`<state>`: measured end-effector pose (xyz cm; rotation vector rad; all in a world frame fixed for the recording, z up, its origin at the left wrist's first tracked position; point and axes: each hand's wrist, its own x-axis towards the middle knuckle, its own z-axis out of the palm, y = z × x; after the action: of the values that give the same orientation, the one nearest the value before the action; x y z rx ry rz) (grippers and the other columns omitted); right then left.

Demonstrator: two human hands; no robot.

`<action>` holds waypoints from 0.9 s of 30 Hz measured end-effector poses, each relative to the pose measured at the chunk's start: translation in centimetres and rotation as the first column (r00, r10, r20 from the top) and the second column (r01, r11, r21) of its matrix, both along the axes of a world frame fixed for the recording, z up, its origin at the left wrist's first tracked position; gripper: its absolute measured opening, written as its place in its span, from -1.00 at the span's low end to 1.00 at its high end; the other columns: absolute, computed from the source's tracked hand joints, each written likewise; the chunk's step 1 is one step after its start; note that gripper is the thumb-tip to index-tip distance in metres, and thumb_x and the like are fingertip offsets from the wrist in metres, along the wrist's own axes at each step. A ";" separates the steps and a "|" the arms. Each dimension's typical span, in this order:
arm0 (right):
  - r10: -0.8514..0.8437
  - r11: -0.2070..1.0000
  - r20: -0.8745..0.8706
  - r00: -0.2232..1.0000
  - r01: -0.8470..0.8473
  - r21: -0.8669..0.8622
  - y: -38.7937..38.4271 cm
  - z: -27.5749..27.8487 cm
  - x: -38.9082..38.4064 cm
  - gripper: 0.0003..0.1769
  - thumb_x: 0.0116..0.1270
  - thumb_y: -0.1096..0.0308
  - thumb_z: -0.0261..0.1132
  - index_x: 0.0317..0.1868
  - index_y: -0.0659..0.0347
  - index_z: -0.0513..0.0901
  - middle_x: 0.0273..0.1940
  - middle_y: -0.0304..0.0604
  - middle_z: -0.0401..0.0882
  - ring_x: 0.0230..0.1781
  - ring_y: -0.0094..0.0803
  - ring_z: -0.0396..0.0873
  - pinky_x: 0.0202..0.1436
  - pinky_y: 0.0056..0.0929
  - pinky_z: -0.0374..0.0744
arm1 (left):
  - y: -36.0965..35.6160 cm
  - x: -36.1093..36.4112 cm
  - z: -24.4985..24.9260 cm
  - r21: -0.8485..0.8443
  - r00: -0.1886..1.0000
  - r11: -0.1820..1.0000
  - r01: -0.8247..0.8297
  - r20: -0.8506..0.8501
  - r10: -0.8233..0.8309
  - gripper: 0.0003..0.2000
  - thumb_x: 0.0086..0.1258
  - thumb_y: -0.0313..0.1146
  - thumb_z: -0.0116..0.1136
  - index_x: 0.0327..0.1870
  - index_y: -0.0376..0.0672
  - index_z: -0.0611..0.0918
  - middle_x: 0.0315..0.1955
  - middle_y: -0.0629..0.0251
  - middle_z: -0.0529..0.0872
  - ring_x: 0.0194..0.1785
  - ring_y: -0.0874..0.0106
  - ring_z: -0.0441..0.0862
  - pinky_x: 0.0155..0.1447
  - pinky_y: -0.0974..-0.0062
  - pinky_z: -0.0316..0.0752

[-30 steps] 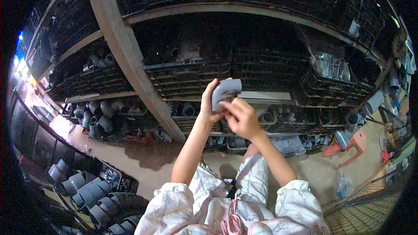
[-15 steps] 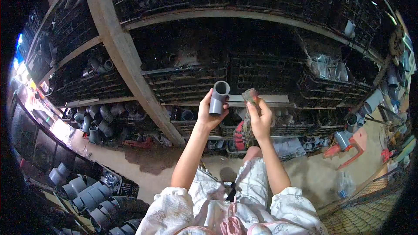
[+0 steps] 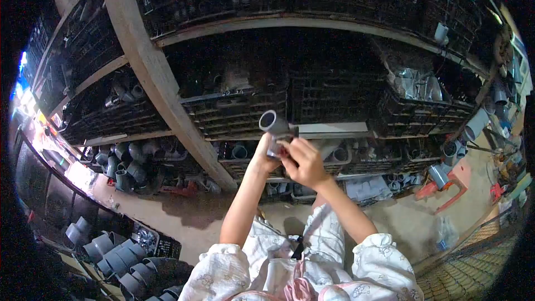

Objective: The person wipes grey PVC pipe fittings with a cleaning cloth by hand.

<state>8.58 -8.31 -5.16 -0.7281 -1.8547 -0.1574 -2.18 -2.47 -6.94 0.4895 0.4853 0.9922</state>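
My left hand (image 3: 264,155) grips a grey plastic pipe tee (image 3: 274,124) from below, in front of the shelves. Its round open end tilts up and to the left, and what looks like a side branch points right. Against the lower part of the tee, my right hand (image 3: 305,160) is closed with its fingers bent. A reddish bit of the patterned cloth (image 3: 283,151) shows between the two hands; most of the cloth is hidden by my fingers.
Black plastic crates (image 3: 334,97) fill the wooden shelves ahead. A wooden post (image 3: 147,72) slants down on the left. Grey pipe fittings (image 3: 120,256) are piled at lower left. On the floor to the right stands a red plastic stool (image 3: 458,184), with a plastic bag (image 3: 444,233) nearby.
My right hand has moved left with the cloth and now meets the tee. The tee has tilted, its upper opening shifting left. The hanging part of the cloth is no longer visible.
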 end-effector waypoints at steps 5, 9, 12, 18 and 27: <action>-0.080 0.996 -0.082 0.993 0.078 -0.037 0.1 1.8 0.3 -0.75 -0.05 0.40 0.15 -0.32 0.35 0.48 -0.47 0.00 0.40 -0.46 -0.10 0.43 -0.38 -0.29 0.43 | -0.2 0.4 -1.3 -0.016 0.983 0.988 0.151 0.112 -0.149 -0.85 0.18 -0.26 0.02 -0.35 -0.12 0.51 -0.47 0.40 0.57 -0.43 0.53 0.54 -0.38 0.58 0.47; -0.166 0.985 -0.305 0.938 0.142 -0.100 0.5 1.3 -0.3 -0.80 0.01 0.39 0.13 -0.36 0.34 0.46 -0.48 0.03 0.41 -0.49 -0.04 0.41 -0.40 -0.23 0.40 | -0.7 0.8 -1.1 -0.022 0.979 0.987 0.158 0.135 -0.153 -0.80 0.19 -0.19 0.02 -0.29 -0.10 0.51 -0.39 0.35 0.59 -0.40 0.50 0.55 -0.34 0.55 0.48; -0.149 0.986 -0.102 0.984 0.156 0.057 -1.0 -0.2 -0.8 -0.84 -0.02 0.44 0.11 -0.40 0.34 0.48 -0.55 0.00 0.37 -0.53 -0.14 0.38 -0.45 -0.31 0.36 | -1.6 0.5 -0.4 -0.106 1.000 0.994 -0.003 -0.009 0.002 -0.81 0.14 -0.27 0.01 -0.30 -0.17 0.51 -0.42 0.29 0.58 -0.41 0.46 0.53 -0.33 0.54 0.48; -0.097 0.994 -0.469 0.878 0.067 -0.082 0.0 1.0 -0.4 -0.83 0.05 0.38 0.06 -0.41 0.34 0.45 -0.55 -0.03 0.41 -0.57 -0.13 0.40 -0.46 -0.35 0.37 | -1.9 0.8 1.0 0.188 0.892 0.973 0.131 -0.452 -0.033 -0.73 0.18 -0.18 -0.09 -0.27 -0.17 0.53 -0.40 0.34 0.57 -0.39 0.53 0.52 -0.28 0.57 0.43; -0.139 0.941 -0.844 0.518 -0.198 -0.276 0.2 -0.4 -1.5 -0.75 0.21 0.41 -0.04 -0.13 0.35 0.39 -0.25 -0.19 0.41 -0.21 -0.52 0.34 -0.08 -0.56 0.29 | -0.9 0.9 -1.6 0.444 0.841 0.890 0.106 -0.518 0.158 -0.67 0.30 -0.21 -0.29 -0.28 -0.23 0.53 -0.47 0.37 0.56 -0.42 0.59 0.46 -0.29 0.62 0.37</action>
<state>7.12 -8.14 -5.58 -0.8028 -0.8986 0.5098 -1.24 -3.35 -8.50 1.2203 0.7716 0.9899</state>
